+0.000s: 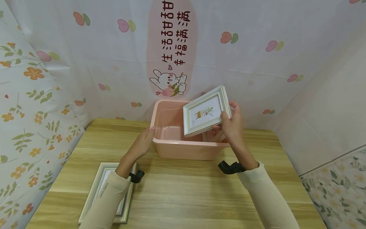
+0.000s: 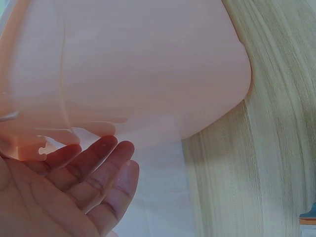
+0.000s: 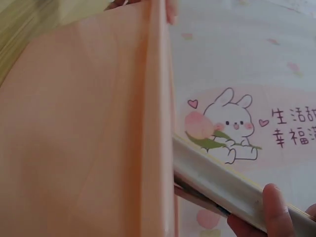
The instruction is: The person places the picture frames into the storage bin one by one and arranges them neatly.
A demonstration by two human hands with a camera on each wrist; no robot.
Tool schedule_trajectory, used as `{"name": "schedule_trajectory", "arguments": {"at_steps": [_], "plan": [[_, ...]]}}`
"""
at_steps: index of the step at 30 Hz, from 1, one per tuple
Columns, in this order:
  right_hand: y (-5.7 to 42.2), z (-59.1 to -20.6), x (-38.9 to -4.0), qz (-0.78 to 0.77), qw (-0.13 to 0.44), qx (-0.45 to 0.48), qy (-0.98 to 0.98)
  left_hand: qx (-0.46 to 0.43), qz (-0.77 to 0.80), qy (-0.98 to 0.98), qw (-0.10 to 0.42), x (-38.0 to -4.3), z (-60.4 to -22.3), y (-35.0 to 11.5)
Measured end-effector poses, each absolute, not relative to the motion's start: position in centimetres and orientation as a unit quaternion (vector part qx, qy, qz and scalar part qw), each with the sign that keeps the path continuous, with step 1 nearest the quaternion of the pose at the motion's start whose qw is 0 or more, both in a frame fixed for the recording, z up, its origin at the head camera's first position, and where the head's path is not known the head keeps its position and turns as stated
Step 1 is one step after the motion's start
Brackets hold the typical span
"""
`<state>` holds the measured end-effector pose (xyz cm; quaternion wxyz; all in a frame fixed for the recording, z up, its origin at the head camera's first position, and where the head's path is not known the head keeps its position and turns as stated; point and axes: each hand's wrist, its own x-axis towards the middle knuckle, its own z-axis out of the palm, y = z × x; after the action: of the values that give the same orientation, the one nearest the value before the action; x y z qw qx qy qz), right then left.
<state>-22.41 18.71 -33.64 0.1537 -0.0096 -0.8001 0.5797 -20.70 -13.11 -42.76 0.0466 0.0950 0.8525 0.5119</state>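
White, gold-trimmed rectangular picture frame (image 1: 205,111) slants across the opening of the pink plastic bin (image 1: 186,151), long axis rising rightward to the nearer right hand (image 1: 233,124), whose fingers clamp that end, while the left hand (image 1: 142,142) pinches the bin's left rim.

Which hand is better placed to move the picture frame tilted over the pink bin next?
Probably the right hand: it grips the white picture frame by one side, while the left hand holds the pink bin at its other end.
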Motion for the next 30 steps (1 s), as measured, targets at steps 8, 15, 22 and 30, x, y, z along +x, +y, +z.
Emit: {"name": "schedule_trajectory", "arguments": {"at_steps": [8,15,22,30], "plan": [[18.5,-34.6,-22.6,0.470,0.196,0.012,-0.860,0.088,0.502,0.859,0.047,-20.8,-42.8,-13.1],[18.4,-35.1,-22.8,0.413,0.204,0.019,-0.887,0.090,0.505,0.857,0.048,-20.9,-42.9,-13.1],[18.4,-35.3,-22.5,0.390,0.179,0.021,-0.903,0.083,0.502,0.859,0.049,-20.9,-42.8,-13.1],[18.1,-35.1,-22.2,0.296,0.229,0.048,-0.926,0.085,0.507,0.856,0.053,-20.8,-42.7,-13.1]]}}
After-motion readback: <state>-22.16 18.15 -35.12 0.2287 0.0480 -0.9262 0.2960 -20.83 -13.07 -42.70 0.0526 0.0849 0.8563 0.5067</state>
